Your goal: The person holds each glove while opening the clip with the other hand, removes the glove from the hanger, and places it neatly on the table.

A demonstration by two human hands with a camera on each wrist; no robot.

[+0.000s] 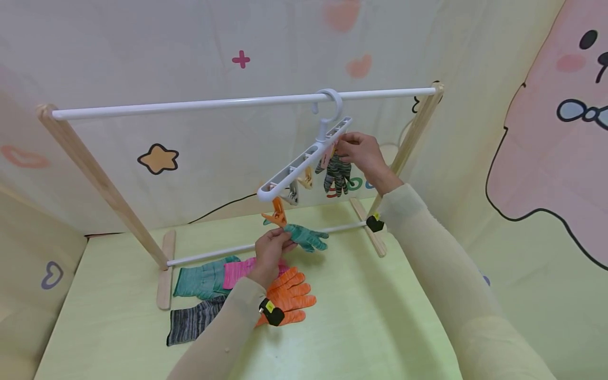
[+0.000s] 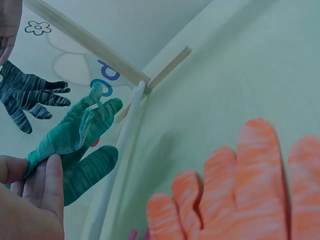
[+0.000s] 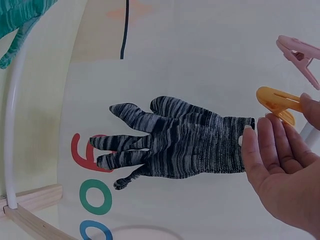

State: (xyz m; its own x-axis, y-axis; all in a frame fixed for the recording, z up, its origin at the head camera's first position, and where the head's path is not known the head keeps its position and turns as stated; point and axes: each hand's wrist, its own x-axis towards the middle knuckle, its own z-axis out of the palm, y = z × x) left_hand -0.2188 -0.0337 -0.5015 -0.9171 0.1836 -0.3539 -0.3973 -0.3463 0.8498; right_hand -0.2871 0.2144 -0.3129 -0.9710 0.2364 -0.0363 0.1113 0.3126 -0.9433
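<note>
A white clip hanger (image 1: 290, 175) hangs by its hook from the rail. At its near end, my left hand (image 1: 272, 253) pinches the cuff of a green glove (image 1: 307, 237), right by an orange clip (image 1: 275, 214). Whether that clip bites the cuff, I cannot tell. My right hand (image 1: 363, 155) is at the hanger's far end. In the right wrist view its thumb and fingers pinch a yellow clip (image 3: 277, 102), beside the cuff of a black-and-grey glove (image 3: 180, 142) that hangs there. A pink clip (image 3: 300, 55) is close by.
The white rail (image 1: 199, 106) spans a wooden-legged stand (image 1: 106, 184). On the pale green table (image 1: 361, 327) lie an orange glove (image 1: 292, 295), a pink glove (image 1: 237, 272), a green glove (image 1: 201, 278) and a dark striped glove (image 1: 192, 321). A lower white bar (image 1: 211, 255) joins the legs.
</note>
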